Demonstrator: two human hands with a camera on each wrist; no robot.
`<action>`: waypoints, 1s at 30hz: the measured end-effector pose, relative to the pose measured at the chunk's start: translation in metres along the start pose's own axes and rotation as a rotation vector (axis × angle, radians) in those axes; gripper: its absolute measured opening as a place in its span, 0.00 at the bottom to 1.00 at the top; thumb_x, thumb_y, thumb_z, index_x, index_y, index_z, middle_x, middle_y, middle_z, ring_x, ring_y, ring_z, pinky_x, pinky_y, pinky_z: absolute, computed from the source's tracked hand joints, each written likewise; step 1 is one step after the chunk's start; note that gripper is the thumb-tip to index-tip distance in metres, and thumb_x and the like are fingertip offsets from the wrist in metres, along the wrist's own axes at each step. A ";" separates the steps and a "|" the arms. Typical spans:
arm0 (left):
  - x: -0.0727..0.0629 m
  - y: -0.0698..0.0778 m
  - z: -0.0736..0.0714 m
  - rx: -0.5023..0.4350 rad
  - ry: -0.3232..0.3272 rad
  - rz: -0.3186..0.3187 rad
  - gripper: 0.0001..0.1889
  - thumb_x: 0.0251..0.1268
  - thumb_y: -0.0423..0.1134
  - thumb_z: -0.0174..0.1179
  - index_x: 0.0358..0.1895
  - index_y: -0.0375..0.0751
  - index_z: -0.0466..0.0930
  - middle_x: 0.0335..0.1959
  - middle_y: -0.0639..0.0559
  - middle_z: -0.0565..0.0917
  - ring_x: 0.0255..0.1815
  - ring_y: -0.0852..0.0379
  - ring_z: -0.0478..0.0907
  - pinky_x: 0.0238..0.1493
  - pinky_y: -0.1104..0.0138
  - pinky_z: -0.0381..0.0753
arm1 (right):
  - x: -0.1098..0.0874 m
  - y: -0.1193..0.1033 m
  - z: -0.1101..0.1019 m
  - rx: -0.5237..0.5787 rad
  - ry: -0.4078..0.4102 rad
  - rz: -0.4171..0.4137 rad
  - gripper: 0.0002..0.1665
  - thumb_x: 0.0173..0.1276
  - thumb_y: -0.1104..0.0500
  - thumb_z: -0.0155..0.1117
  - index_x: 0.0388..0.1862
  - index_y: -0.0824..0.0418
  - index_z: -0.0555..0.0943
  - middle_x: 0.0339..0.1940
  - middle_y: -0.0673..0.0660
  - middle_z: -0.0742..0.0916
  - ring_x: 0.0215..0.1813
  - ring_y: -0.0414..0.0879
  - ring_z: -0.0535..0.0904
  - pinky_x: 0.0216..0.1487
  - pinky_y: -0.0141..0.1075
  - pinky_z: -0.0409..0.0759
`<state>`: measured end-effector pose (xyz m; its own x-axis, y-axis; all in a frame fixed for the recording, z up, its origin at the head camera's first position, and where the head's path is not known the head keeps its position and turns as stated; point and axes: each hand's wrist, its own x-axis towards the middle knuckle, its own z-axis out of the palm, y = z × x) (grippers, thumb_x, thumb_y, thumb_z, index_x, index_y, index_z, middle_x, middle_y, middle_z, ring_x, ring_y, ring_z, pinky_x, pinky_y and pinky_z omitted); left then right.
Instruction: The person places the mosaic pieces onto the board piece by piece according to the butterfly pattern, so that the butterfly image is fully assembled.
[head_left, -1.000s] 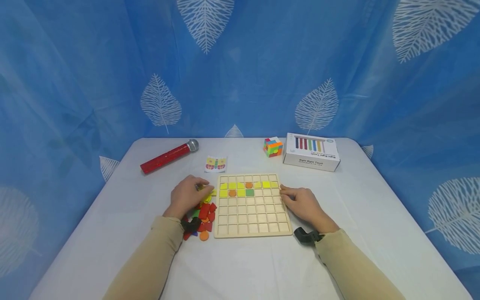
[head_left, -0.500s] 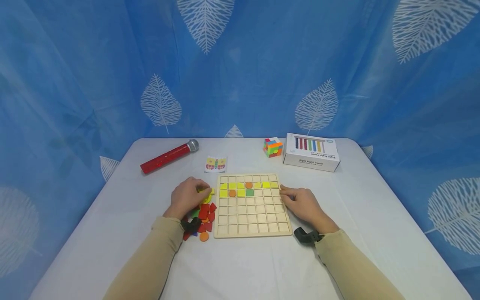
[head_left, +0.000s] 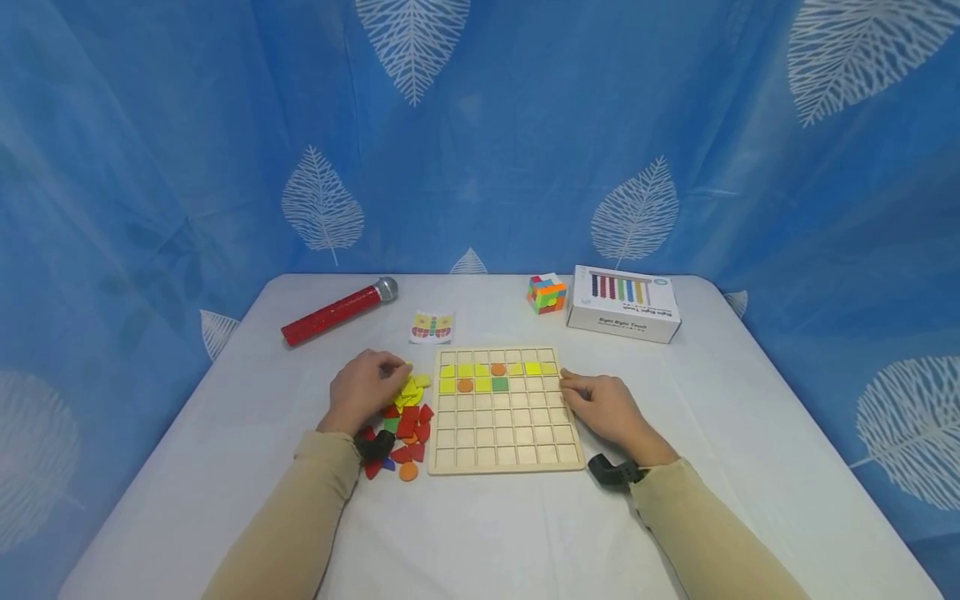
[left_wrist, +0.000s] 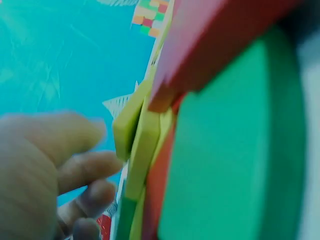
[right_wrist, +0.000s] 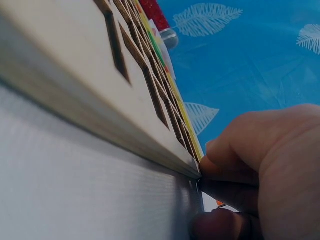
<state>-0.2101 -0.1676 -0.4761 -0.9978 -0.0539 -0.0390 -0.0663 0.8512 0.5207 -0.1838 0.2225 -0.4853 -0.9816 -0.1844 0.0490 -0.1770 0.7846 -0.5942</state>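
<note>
- 1 wooden grid board (head_left: 507,435), seven columns by seven rows, flat on the white tabletop (head_left: 495,542) between the hands.
- 11 pieces set in the board's second and third rows from its far edge: 8 yellow tiles (head_left: 532,368), 2 orange discs (head_left: 498,369), 1 green square tile (head_left: 500,384).
- 1 pile of loose tiles (head_left: 407,422), left of the board: yellow, red, green, orange, blue; overlapping, so total uncountable.
- 1 left hand (head_left: 363,385), at the pile left of the board; fingers loosely bent and parted, just beside yellow pieces.
- 1 right hand (head_left: 606,407), pinching the board's right edge between thumb and fingers.
- 1 butterfly pattern card (head_left: 432,327), just beyond the board's far left corner.
- 1 red microphone (head_left: 333,316), beyond the board, farther left.
- 1 puzzle cube (head_left: 546,293) and 1 white printed box (head_left: 625,305), beyond the board's far right corner.
</note>
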 end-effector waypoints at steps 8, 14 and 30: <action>0.001 0.013 0.005 0.042 -0.088 0.055 0.22 0.60 0.56 0.72 0.54 0.49 0.87 0.47 0.51 0.81 0.45 0.52 0.76 0.49 0.57 0.81 | 0.000 0.002 -0.002 0.002 0.000 0.008 0.20 0.75 0.52 0.62 0.61 0.58 0.85 0.68 0.53 0.82 0.71 0.57 0.76 0.71 0.55 0.72; 0.001 0.016 0.003 0.013 -0.108 0.022 0.20 0.62 0.53 0.72 0.52 0.48 0.86 0.48 0.50 0.81 0.45 0.51 0.76 0.50 0.57 0.81 | -0.002 0.002 -0.002 -0.002 0.007 0.011 0.20 0.75 0.52 0.62 0.61 0.58 0.85 0.68 0.54 0.82 0.71 0.57 0.77 0.71 0.55 0.72; -0.003 0.030 -0.005 -0.143 -0.021 -0.013 0.15 0.71 0.52 0.64 0.52 0.49 0.83 0.47 0.49 0.85 0.40 0.50 0.77 0.41 0.61 0.77 | -0.002 -0.003 -0.001 0.017 0.001 0.015 0.20 0.75 0.52 0.62 0.60 0.58 0.85 0.68 0.54 0.82 0.71 0.57 0.77 0.71 0.55 0.72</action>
<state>-0.2090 -0.1446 -0.4565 -0.9966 -0.0523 -0.0639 -0.0811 0.7675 0.6359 -0.1814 0.2211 -0.4833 -0.9842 -0.1723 0.0405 -0.1611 0.7772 -0.6083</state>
